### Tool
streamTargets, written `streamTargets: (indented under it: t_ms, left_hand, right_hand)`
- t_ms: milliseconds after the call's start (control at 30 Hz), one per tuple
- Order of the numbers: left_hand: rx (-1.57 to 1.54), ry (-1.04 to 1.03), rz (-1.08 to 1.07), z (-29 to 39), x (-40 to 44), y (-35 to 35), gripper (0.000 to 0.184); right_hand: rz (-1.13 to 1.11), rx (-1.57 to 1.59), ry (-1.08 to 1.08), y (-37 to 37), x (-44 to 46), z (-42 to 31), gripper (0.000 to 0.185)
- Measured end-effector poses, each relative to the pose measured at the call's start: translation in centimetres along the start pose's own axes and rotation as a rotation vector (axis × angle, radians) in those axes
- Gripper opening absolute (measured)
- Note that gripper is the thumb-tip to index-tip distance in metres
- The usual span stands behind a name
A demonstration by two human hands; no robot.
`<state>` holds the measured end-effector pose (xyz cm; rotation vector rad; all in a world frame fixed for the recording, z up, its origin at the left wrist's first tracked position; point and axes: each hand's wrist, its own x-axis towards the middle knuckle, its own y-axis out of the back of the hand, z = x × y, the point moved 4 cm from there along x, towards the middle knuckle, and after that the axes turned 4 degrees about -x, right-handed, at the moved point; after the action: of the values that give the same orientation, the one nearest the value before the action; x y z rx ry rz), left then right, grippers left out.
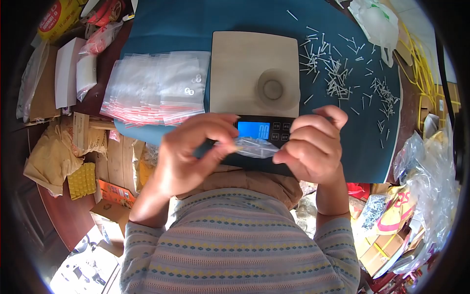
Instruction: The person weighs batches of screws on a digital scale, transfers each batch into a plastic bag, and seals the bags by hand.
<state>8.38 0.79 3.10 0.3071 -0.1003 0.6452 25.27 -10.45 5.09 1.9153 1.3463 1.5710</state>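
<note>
A small clear plastic bag (257, 148) is stretched between my two hands, just in front of the scale. My left hand (198, 149) pinches one end of it between thumb and fingers. The other end is gripped by my right hand (316, 144), with its fingers curled. Whatever may be inside the bag is too blurred to make out. Behind the bag lies a digital scale (235, 73), its blue display (253, 130) lit. A see-through round cup (279, 88) stands on the right part of the scale's plate.
Overlapping zip bags (156, 88) with red edges lie left of the scale. Loose screws or nails (338, 81) are scattered to its right on the dark blue mat (171, 24). A white plastic bag (374, 24) sits at the back right. Boxes and bags crowd both sides.
</note>
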Motion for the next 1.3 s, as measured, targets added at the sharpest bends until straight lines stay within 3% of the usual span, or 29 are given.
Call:
streamTargets:
  t_ms: [133, 233, 300, 400, 467, 567, 600, 700, 900, 933, 1033, 1067, 1167, 1200, 1300]
  left_hand:
    - [-0.039, 0.101, 0.001, 0.2, -0.9, 0.7, 0.011]
    - [-0.167, 0.142, -0.090, -0.5, -2.4, 2.4, 0.011]
    - [-0.089, 0.052, -0.101, -0.3, -3.4, 4.9, 0.015]
    - [-0.086, 0.365, 0.002, -0.2, -6.3, 9.3, 0.015]
    - [0.120, 0.454, -0.086, -0.1, -7.8, 11.2, 0.014]
    - [0.328, 0.682, -0.141, -2.2, -10.1, 12.6, 0.012]
    - [0.382, 0.774, -0.143, -3.5, -11.0, 12.9, 0.012]
    - [0.608, 0.890, -0.187, -7.2, -12.7, 13.7, 0.013]
    - [0.701, 0.878, -0.241, -15.6, -17.7, 14.6, 0.019]
    - [0.640, 0.939, -0.240, -16.2, -17.9, 14.2, 0.021]
    - [0.742, 0.938, -0.255, -19.7, -19.5, 13.8, 0.020]
    - [0.703, 0.915, -0.220, -22.7, -21.4, 14.1, 0.019]
    - [0.501, 1.100, -0.175, -24.7, -22.4, 12.9, 0.018]
    - [0.520, 1.098, -0.212, -25.8, -23.0, 12.6, 0.017]
    - [0.406, 1.190, -0.206, -27.8, -24.7, 11.3, 0.015]
  right_hand:
    - [-0.025, 0.190, -0.018, -0.6, -1.1, 0.4, 0.027]
    - [-0.062, 0.357, -0.199, -1.5, -2.7, 2.2, 0.023]
    - [-0.096, 0.242, -0.351, -0.9, -5.1, 5.0, 0.043]
    - [-0.096, -0.232, -0.480, 1.2, -7.8, 9.5, 0.072]
    - [-0.119, -0.386, -0.526, 2.1, -10.0, 12.5, 0.090]
    - [-0.142, -0.203, -0.511, 0.8, -10.2, 13.9, 0.096]
    - [-0.214, -0.309, -0.471, -0.3, -9.4, 13.3, 0.098]
    - [-0.216, -0.352, -0.390, -2.4, -6.8, 13.0, 0.093]
    - [-0.143, -0.472, -0.312, -4.6, -2.8, 16.4, 0.073]
    - [-0.146, -0.518, -0.295, -4.7, -2.0, 16.7, 0.061]
    - [-0.190, -0.609, -0.334, -5.7, -1.3, 19.3, 0.050]
    - [-0.101, -0.633, -0.338, -5.6, -1.1, 19.8, 0.034]
    - [0.013, -0.550, -0.446, -4.0, -1.6, 21.7, 0.023]
    - [0.085, -0.631, -0.388, -3.1, -1.9, 21.6, 0.015]
    - [0.041, -0.660, -0.474, -0.7, -4.5, 22.0, 0.016]
